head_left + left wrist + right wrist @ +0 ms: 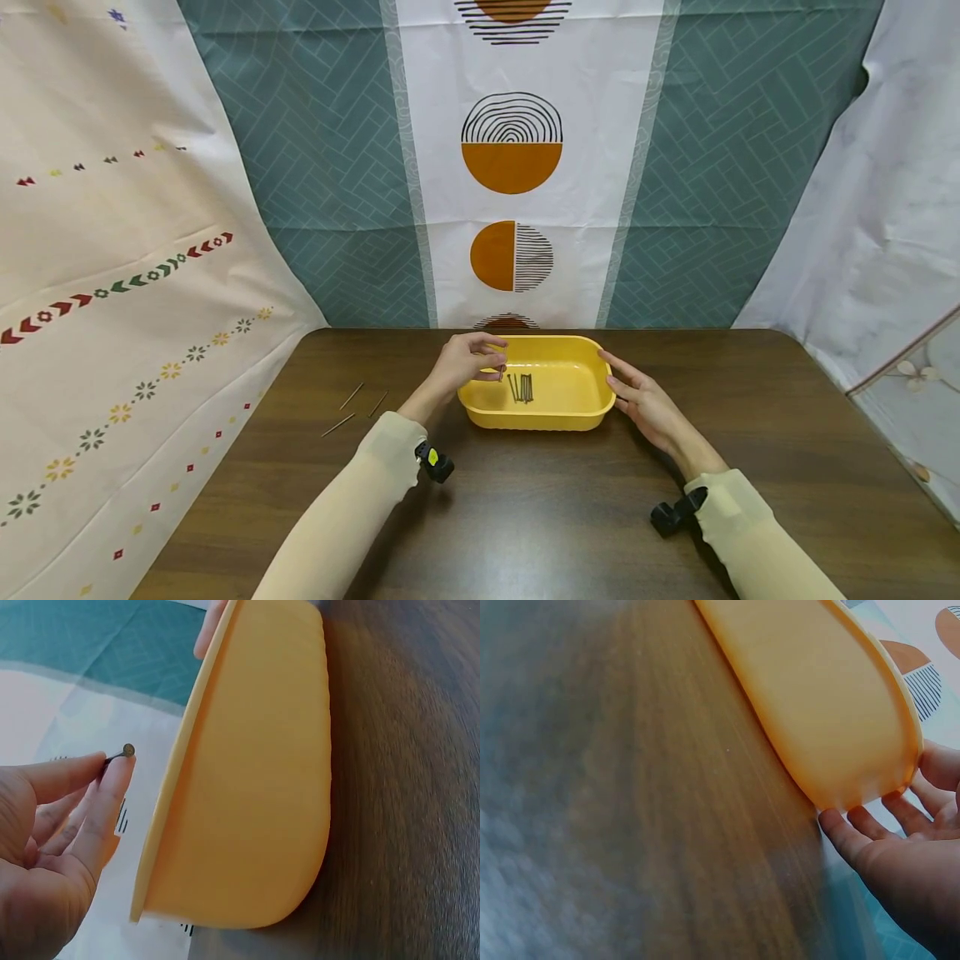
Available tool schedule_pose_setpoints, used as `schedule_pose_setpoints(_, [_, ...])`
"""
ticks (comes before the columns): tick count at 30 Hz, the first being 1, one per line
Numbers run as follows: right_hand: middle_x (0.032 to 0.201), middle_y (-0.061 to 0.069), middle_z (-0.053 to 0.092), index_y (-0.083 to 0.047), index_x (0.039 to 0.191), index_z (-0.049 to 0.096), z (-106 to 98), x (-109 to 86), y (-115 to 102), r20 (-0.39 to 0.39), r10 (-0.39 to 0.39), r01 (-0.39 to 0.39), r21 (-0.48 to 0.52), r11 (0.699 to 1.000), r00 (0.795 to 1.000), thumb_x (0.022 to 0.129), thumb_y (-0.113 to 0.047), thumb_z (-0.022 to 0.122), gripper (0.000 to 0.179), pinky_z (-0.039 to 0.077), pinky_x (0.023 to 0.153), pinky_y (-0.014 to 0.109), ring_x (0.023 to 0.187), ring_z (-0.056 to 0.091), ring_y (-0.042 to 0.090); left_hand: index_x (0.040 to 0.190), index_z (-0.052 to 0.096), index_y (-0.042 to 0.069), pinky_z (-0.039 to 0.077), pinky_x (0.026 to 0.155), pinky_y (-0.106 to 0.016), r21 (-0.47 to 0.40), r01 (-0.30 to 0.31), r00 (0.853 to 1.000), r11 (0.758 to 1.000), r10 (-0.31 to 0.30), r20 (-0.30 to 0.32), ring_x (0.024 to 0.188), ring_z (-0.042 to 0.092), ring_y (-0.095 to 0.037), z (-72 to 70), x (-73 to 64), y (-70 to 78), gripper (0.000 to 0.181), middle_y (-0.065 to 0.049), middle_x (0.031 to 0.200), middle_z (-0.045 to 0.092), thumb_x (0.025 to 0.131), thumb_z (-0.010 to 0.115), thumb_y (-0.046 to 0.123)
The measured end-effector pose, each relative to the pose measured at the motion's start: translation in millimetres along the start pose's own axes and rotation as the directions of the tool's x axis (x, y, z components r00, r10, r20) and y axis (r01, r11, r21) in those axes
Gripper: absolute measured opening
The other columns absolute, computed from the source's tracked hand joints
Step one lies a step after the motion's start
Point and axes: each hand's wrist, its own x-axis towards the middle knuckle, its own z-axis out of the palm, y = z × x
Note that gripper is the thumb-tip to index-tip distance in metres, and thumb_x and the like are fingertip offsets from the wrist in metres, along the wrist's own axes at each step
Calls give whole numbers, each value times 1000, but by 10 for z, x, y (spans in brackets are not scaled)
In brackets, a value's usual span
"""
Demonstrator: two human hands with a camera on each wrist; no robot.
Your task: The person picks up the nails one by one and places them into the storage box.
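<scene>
My left hand point(468, 363) is over the left end of a yellow plastic tray point(536, 421). It pinches a thin metal nail point(503, 367) between thumb and fingertips; in the left wrist view the nail's round head point(129, 750) shows just past the fingertips, apart from the tray rim. Several nails point(527, 388) lie side by side on the tray's floor. My right hand point(651, 410) holds the tray's right end, its fingertips point(832, 819) against the outer wall and the thumb at the rim.
On the brown wooden table point(517, 517), three loose nails point(338, 425) lie left of the tray. Patterned cloth point(517, 208) hangs behind the table's far edge, and pale cloth point(112, 333) drapes along the left side.
</scene>
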Motion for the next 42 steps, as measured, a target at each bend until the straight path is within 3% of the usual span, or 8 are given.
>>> schedule_pose_setpoints(7, [174, 14, 5, -8, 167, 18, 6, 1, 0, -2, -3, 3, -7, 1000, 1000, 114, -20, 43, 60, 46, 103, 19, 155, 19, 37, 125, 70, -5, 62, 84, -46, -27, 10, 1000, 1000, -10, -2, 100, 73, -41, 37, 35, -10, 28, -27, 109, 71, 98, 70, 0])
schedule_pose_setpoints(12, [174, 15, 3, -8, 167, 17, 1, 1, 4, 3, -6, 6, -5, 1000, 1000, 114, -19, 42, 60, 46, 103, 19, 156, 16, 38, 128, 68, -7, 59, 89, -53, -21, 14, 1000, 1000, -15, -3, 96, 75, -35, 63, 73, -43, 31, -22, 105, 72, 98, 70, 1])
schedule_pose_setpoints(18, [174, 16, 2, -7, 167, 16, 8, 1, 8, 10, -8, 8, 4, 1000, 1000, 114, -16, 41, 59, 45, 103, 19, 156, 14, 39, 131, 65, -9, 62, 83, -43, -16, 15, 1000, 1000, -15, 2, 89, 75, -24, 109, 105, -87, 34, -17, 102, 72, 98, 70, 0])
schedule_pose_setpoints(24, [174, 16, 1, -7, 167, 16, 21, 2, 6, 13, -6, 6, 6, 1000, 1000, 114, -17, 41, 59, 46, 103, 19, 155, 15, 38, 132, 65, -9, 61, 86, -47, -8, 31, 999, 999, -31, 11, 90, 76, -23, 168, 156, -118, 36, -20, 107, 74, 97, 70, -1])
schedule_pose_setpoints(31, [174, 14, 3, -7, 167, 16, 2, 17, 13, 3, -4, 4, 16, 1000, 1000, 114, -16, 42, 60, 47, 103, 19, 156, 15, 38, 129, 67, -8, 63, 80, -42, 32, 41, 999, 999, -42, 19, 83, 75, -26, 237, 235, -174, 32, -29, 112, 72, 98, 70, -1])
schedule_pose_setpoints(42, [174, 13, 3, -8, 167, 17, 5, 17, 13, -1, 2, -2, 18, 1000, 1000, 114, -16, 42, 59, 47, 103, 19, 156, 15, 37, 123, 72, -5, 64, 74, -37, 70, 67, 998, 995, -66, -14, 80, 75, -23, 362, 283, -180, 27, -19, 103, 76, 97, 71, -2])
